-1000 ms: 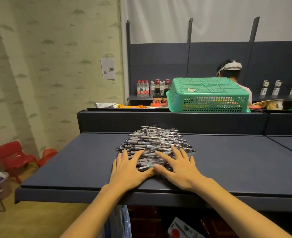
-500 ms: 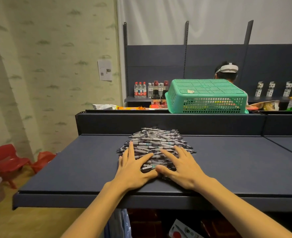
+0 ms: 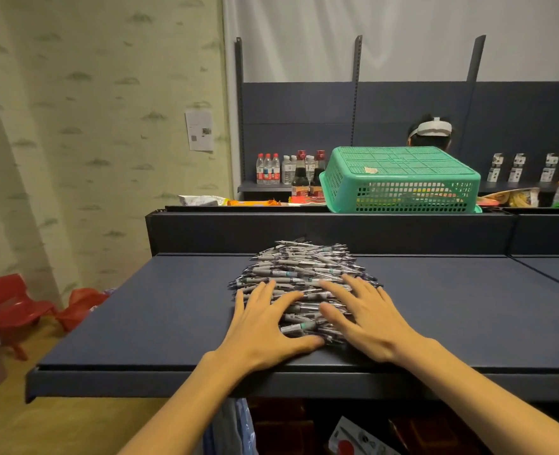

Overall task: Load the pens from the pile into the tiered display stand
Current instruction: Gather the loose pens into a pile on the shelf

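Note:
A heap of several grey and dark pens (image 3: 301,264) lies on the dark blue shelf (image 3: 452,307), near its front middle. My left hand (image 3: 263,326) rests flat on the heap's near left side, fingers spread and straight, thumb along the front pens. On the near right side lies my right hand (image 3: 365,318), also flat with fingers spread over the pens. Neither hand holds a pen. No tiered display stand is in view.
A raised dark back panel (image 3: 330,231) runs behind the heap. Beyond it stand an upturned green basket (image 3: 399,183), several bottles (image 3: 284,169) and snack packets. Another person's head with a white headband (image 3: 431,131) shows behind the basket. Red chairs (image 3: 8,307) sit on the floor at left.
Both hands have slid forward a little over the near side of the heap, and the fingers have spread wider. The pens under them have shifted slightly.

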The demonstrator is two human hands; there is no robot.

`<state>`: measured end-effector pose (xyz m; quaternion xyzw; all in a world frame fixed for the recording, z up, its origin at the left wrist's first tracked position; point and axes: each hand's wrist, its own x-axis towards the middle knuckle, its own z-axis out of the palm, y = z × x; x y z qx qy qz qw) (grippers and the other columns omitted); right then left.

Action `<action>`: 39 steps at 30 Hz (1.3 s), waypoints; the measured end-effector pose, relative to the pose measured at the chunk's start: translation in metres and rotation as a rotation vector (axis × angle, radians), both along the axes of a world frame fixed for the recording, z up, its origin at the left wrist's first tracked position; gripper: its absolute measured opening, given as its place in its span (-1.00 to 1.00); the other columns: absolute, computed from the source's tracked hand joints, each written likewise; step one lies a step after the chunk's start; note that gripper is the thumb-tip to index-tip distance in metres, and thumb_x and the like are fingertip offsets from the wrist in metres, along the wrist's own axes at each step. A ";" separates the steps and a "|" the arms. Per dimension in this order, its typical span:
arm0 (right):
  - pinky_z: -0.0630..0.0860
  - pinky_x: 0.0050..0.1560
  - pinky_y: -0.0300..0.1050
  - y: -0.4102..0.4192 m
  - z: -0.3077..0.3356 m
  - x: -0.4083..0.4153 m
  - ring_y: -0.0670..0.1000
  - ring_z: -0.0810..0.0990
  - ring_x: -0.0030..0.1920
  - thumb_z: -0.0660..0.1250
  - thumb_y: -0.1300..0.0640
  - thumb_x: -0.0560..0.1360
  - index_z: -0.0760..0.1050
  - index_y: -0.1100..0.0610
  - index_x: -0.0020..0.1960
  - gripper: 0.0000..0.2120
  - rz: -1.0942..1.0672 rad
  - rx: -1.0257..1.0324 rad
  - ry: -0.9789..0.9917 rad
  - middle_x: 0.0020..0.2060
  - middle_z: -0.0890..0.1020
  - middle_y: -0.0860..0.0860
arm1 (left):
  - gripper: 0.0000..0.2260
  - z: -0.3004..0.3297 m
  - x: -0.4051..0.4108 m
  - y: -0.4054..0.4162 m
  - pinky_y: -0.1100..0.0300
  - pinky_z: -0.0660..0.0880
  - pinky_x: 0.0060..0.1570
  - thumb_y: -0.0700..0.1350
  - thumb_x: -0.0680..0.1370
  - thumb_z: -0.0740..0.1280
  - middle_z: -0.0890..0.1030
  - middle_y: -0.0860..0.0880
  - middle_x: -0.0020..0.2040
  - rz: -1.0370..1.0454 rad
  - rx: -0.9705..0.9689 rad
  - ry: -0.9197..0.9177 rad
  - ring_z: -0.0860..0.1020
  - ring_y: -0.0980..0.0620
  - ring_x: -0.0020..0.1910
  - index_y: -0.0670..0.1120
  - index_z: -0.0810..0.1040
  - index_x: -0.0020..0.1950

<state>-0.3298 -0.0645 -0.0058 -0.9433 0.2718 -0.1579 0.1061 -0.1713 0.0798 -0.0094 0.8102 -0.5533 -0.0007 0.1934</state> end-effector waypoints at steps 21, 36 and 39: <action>0.31 0.39 0.07 -0.099 0.005 0.010 0.07 0.36 0.40 0.02 -0.30 0.54 0.29 0.00 0.48 -0.38 -0.152 0.084 -0.179 0.43 0.40 0.02 | -0.10 0.001 0.000 0.009 -0.04 -0.34 0.46 0.60 0.20 0.14 -0.10 0.12 0.56 -0.038 0.007 0.009 -0.22 0.18 0.51 0.35 0.00 0.47; -0.04 0.47 0.26 -0.121 -0.009 0.036 0.22 0.07 0.53 -0.32 -0.55 0.34 -0.04 -0.32 0.51 -0.22 -0.209 0.134 0.081 0.53 0.17 0.12 | -0.27 0.011 0.083 -0.052 -0.21 -0.13 0.45 0.52 0.33 -0.07 -0.01 -0.10 0.57 0.295 -0.054 0.331 -0.11 -0.26 0.52 0.32 0.05 0.48; -0.05 0.50 0.24 -0.118 -0.008 0.049 0.20 0.01 0.55 -0.27 -0.50 0.36 -0.03 -0.29 0.52 -0.24 -0.124 0.191 0.026 0.55 0.13 0.14 | -0.18 0.008 0.084 -0.065 -0.21 -0.06 0.46 0.62 0.24 -0.06 0.10 -0.05 0.56 0.229 -0.109 0.425 -0.02 -0.21 0.52 0.35 0.06 0.46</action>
